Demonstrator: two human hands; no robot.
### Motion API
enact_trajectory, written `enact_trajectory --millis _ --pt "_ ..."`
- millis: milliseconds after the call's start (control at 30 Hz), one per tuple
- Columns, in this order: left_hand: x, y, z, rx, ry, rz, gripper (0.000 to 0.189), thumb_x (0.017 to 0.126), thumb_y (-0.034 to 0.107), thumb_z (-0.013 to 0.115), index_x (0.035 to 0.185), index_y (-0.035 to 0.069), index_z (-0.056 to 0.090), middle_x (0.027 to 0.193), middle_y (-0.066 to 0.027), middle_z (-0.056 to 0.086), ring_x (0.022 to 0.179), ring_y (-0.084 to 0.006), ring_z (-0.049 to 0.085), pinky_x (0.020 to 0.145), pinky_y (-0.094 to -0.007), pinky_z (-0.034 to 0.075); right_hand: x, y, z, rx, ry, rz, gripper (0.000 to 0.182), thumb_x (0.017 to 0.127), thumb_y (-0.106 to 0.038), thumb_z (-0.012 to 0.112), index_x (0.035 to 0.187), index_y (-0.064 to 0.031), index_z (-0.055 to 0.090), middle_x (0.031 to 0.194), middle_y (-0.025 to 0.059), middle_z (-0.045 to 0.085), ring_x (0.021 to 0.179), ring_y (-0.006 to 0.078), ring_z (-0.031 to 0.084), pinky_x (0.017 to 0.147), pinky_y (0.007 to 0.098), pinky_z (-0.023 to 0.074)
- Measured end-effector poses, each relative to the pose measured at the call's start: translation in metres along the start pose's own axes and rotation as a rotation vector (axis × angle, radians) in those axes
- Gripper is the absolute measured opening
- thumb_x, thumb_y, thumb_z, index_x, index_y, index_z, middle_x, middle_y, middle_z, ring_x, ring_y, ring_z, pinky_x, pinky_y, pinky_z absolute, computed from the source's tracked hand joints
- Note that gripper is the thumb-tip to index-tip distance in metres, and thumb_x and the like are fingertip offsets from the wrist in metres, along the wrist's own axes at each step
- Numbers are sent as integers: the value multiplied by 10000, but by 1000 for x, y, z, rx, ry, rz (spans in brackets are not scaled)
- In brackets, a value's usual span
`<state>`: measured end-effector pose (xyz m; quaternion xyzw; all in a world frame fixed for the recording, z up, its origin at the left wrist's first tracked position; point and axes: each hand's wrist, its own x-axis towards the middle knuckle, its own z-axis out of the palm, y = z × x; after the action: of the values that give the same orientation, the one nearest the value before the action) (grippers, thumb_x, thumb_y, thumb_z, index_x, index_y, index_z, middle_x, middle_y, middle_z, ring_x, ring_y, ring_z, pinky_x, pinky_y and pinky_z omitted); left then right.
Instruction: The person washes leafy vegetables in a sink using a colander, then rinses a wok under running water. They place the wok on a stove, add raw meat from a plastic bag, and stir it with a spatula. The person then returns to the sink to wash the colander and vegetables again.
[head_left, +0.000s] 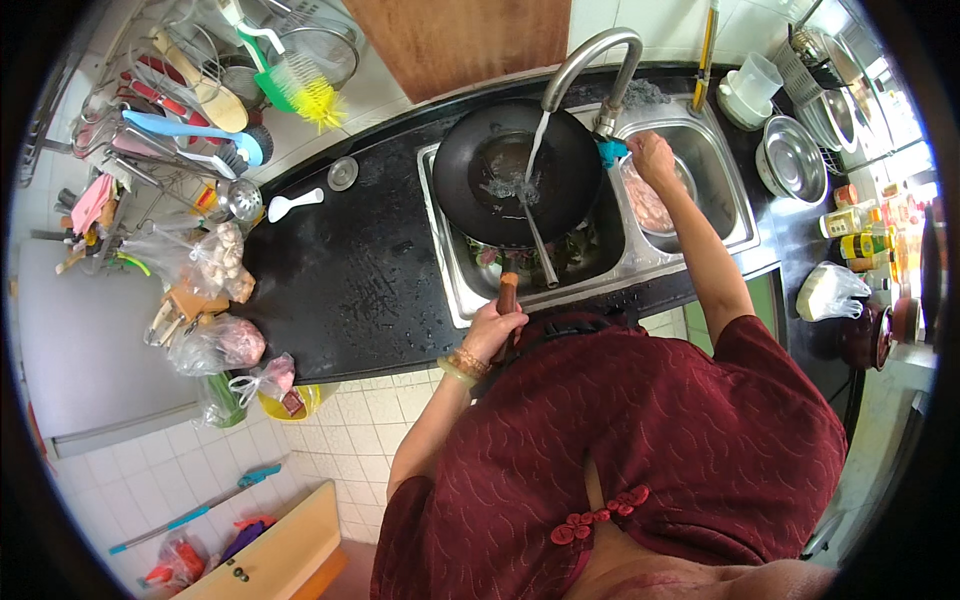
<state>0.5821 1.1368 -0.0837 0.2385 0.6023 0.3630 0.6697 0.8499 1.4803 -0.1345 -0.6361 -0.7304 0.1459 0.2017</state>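
Observation:
A black wok (465, 169) rests over the left basin of a steel double sink (450, 289), and water runs into it from a curved faucet (577, 64). My left hand (491, 330) is closed around the wok's wooden handle (508, 292). At the faucet's base a blue-green cloth (613, 152) hangs by the lever; the fingers of my right hand (651, 156) are closed at it, and what exactly they grip is unclear. A long metal utensil (546, 262) lies across the wok's rim. Leafy vegetables (487, 256) show below the wok. Pale raw meat in a bowl (649, 199) sits in the right basin.
On the black counter (337, 270) lie a white spoon (296, 202) and a small metal lid (343, 173). Bagged food (217, 349) lines the counter's left end. Steel bowls (791, 160) and bottles (862, 244) stand at right. Brushes and utensils hang at upper left.

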Motion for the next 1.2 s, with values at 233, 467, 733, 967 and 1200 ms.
enact_trajectory --millis 233,467,733,967,1200 --pt "3 -5 -3 -13 -18 -6 186 820 148 681 929 74 551 710 7 563 600 -87 529 538 -244 437 1 -2 0 13 18 -15 191 837 -268 637 851 -93 711 830 208 673 818 391 655 731 468 512" --pt "3 -6 -2 -22 -2 -8 172 825 125 668 921 68 537 705 1 560 591 -93 531 535 -249 441 -1 -6 -1 44 4 9 189 835 -266 640 843 -91 713 824 214 671 812 391 655 720 465 510" --pt "4 -5 -1 -41 -16 11 174 817 98 659 907 53 517 682 -14 553 557 -106 535 508 -263 453 0 -2 -1 58 12 -23 196 838 -259 634 850 -74 701 805 213 665 802 397 650 705 466 504" --pt "4 -6 -1 3 4 25 178 820 112 663 918 50 527 690 -16 562 565 -102 540 514 -259 458 0 -3 -4 53 -16 -8 165 829 -237 660 862 -84 711 863 184 680 839 372 656 738 447 510" --pt "3 -6 -1 -17 -4 42 174 824 104 658 926 49 527 694 -15 560 565 -102 539 515 -258 458 2 -2 -3 53 -12 -21 167 829 -236 657 857 -81 712 837 194 678 821 375 658 734 455 511"
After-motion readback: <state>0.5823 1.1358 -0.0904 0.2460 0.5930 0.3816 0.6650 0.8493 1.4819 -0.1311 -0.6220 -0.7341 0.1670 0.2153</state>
